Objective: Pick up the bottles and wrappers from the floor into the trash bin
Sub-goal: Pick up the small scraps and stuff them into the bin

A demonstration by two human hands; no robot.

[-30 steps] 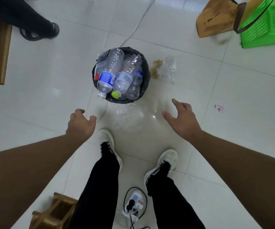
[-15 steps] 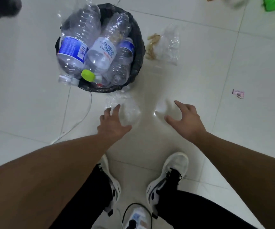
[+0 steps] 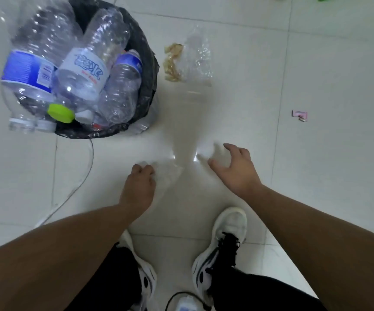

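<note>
The left hand [image 3: 139, 185] is clenched around a clear wrapper [image 3: 167, 176] on the floor [image 3: 316, 198], at the five o'clock side of the bottle-filled trash bin [image 3: 136, 41]. The right hand [image 3: 235, 169] hovers spread and empty.

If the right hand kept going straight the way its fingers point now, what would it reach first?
The right hand is open, fingers aimed up and slightly left over bare floor tile. The first thing in that line looks like the clear plastic wrapper with yellowish scraps beside the trash bin, though height above the floor is unclear.
</note>
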